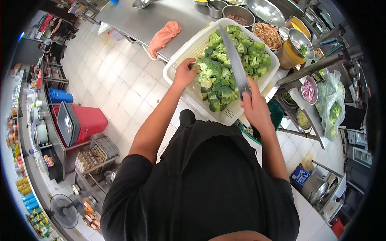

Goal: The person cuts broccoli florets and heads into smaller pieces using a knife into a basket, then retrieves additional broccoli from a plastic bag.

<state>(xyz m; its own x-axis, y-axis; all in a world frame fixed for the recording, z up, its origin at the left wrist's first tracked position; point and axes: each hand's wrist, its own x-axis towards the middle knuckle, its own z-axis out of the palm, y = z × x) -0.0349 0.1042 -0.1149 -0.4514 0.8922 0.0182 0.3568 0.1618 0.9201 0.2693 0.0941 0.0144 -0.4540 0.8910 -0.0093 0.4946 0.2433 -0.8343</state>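
Note:
A white perforated plastic basket [177, 60] in front of me holds many cut broccoli florets [257, 60]. At its left side, my left hand [186, 74] grips a larger broccoli head [208, 72], with the fingertips partly hidden against it. My right hand [255, 107] is closed round the handle of a large kitchen knife [236, 60]. The broad blade points away from me, above the florets, with its tip near the basket's far rim. Beneath my right forearm a green basket [276, 112] shows in part.
An orange cloth [164, 37] lies on the steel table [124, 18] left of the basket. Metal bowls and a bowl of sliced food [267, 35] stand behind it. To the right are a bowl of chopped purple onion [309, 90] and a plastic bag of greens [331, 104].

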